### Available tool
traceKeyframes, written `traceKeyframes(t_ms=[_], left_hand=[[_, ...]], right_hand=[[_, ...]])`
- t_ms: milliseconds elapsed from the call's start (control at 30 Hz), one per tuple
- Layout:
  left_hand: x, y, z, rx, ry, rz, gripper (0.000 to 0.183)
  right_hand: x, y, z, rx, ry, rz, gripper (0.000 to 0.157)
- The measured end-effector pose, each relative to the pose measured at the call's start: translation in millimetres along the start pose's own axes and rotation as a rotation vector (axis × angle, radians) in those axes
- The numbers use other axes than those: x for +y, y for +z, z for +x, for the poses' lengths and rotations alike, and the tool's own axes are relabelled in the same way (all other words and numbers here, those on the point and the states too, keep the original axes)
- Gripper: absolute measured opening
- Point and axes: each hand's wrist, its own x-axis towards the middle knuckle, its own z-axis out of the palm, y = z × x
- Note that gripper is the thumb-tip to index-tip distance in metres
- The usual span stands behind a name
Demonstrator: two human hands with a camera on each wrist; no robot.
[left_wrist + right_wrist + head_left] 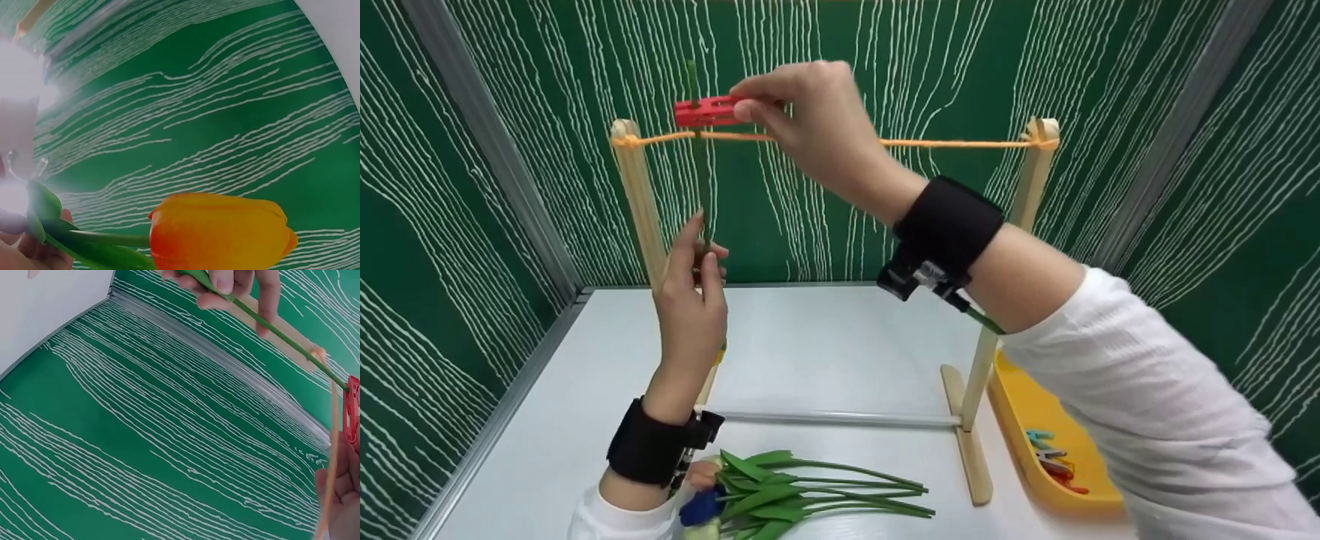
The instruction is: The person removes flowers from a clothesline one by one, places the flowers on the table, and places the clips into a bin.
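My left hand point(690, 315) holds an artificial tulip by its green stem point(703, 180), which points up past an orange string point(960, 143). The orange-yellow bloom point(219, 230) hangs head down below that hand, and green leaves point(45, 205) lie by the fingers in the left wrist view. Above the string, my right hand point(832, 127) pinches the handle end of a red clothespin point(706, 112). The clothespin's front end overlaps the stem just under its tip. In the right wrist view, the stem crosses close to the string at the red clothespin point(351, 410).
Two wooden posts point(634, 187) carry the string, with a clear rod point(840, 418) low between them. Several tulips with green leaves point(769, 491) lie on the white table at the front. A yellow tray point(1020, 442) with more clothespins point(1054, 461) stands at right.
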Motion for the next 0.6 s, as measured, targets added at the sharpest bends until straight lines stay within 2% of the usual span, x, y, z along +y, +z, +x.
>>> traceKeyframes(t_ms=[167,367,500,567,600], left_hand=[[4.2,2.2,-7.4,-0.021,0.083,0.017,0.04],[12.2,0.6,-15.8,-0.074,0.161,0.074,0.036],[16.9,-1.5,-25.6,-0.13,0.22,0.097,0.037],[17.1,-2.5,-32.7,-0.158,0.25,0.108,0.039],[17.0,-3.1,-37.2,-0.175,0.265,0.116,0.04]], right_hand=[[15.2,-32.2,0.7,0.064,0.035,-0.019,0.027],[42.7,-81.4,-10.7,0.185,-0.105,0.019,0.026],[66.3,-116.0,-31.5,0.262,-0.203,0.009,0.026],[78.1,-131.1,-48.5,0.297,-0.206,-0.044,0.026],[82.4,-137.9,-59.2,0.306,-0.177,-0.066,0.027]])
